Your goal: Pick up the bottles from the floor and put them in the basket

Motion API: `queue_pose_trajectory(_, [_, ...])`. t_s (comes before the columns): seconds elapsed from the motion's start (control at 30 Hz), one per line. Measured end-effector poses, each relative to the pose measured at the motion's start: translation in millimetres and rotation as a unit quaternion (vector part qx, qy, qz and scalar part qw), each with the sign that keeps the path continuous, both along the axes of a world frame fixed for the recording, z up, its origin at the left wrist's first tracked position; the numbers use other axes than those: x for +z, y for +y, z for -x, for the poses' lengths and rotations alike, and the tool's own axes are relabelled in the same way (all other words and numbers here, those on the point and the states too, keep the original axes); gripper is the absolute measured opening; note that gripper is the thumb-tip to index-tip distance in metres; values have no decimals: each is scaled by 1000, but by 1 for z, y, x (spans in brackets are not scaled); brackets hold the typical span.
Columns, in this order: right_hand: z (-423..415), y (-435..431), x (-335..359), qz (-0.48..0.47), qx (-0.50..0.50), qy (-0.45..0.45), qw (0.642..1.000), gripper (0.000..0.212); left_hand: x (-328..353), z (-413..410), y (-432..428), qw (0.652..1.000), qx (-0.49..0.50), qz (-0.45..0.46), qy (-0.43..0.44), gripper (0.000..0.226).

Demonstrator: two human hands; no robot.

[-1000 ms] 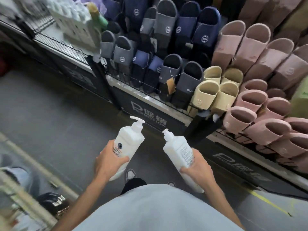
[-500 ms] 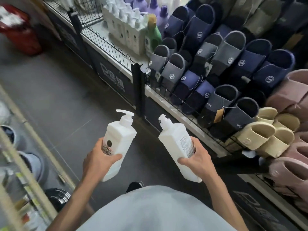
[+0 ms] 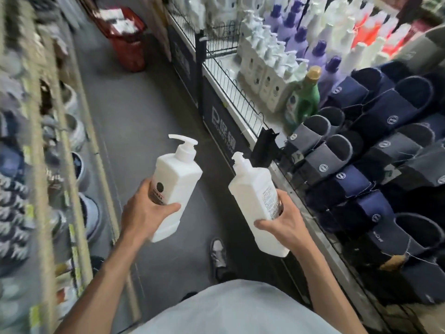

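While my left hand (image 3: 142,213) curls round the lower half of one white pump bottle (image 3: 177,179), thumb across its front and fingers behind near the dark round label, my right hand (image 3: 286,225) wraps the lower half of a second pump bottle (image 3: 252,196) the same way, thumb low on the front and fingers round the side with the small print. Both bottles are off the floor, held out in front of my chest and apart from each other, pumps pointing away from me and tops leaning slightly toward one another. Beneath them lies the grey floor (image 3: 144,112) of a shop aisle, with my shoe (image 3: 218,254) showing just beyond my light shirt (image 3: 231,309). Along my right runs a low wire-fenced shelf (image 3: 231,75) with rows of white and purple bottles, a green bottle (image 3: 304,97), then dark blue and grey slippers (image 3: 361,165). On my left are blurred racks (image 3: 36,141) of shoes. The red basket (image 3: 127,42) stands on the floor far up the aisle, holding white things I cannot make out.
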State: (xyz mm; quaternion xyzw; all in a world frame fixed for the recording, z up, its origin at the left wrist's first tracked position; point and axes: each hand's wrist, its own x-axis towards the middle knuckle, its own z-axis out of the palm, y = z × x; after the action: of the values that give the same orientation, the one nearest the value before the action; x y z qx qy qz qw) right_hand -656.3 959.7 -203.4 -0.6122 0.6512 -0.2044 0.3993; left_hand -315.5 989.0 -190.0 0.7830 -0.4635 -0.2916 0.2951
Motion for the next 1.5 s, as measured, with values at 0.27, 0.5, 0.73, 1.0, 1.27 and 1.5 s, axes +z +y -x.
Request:
queue_pose_trajectory(0.27, [-65, -127, -2, -12, 112, -19, 993, 77, 26, -41, -56, 995, 94, -4, -32, 73])
queue_pose_trajectory(0.5, [-128, -221, 0, -19, 173, -53, 983, 79, 10, -82, -84, 980, 200, 7, 6, 81])
queue_pose_trajectory(0.73, [-182, -289, -16, -56, 206, -13, 977, 79, -11, -124, -122, 970, 239, -38, -12, 74])
queue_pose_trajectory(1.0, [-254, -357, -22, -96, 257, 68, 959, 82, -30, -203, -185, 976, 205, -73, 13, 71])
queue_pose_trajectory(1.27, [-344, -423, -18, -83, 251, 72, 962, 77, -31, -286, -266, 982, 174, -77, 11, 72])
queue_pose_trajectory(1.5, [-401, -494, -15, -90, 274, 76, 954, 81, -28, -336, -342, 981, 165, -102, -5, 67])
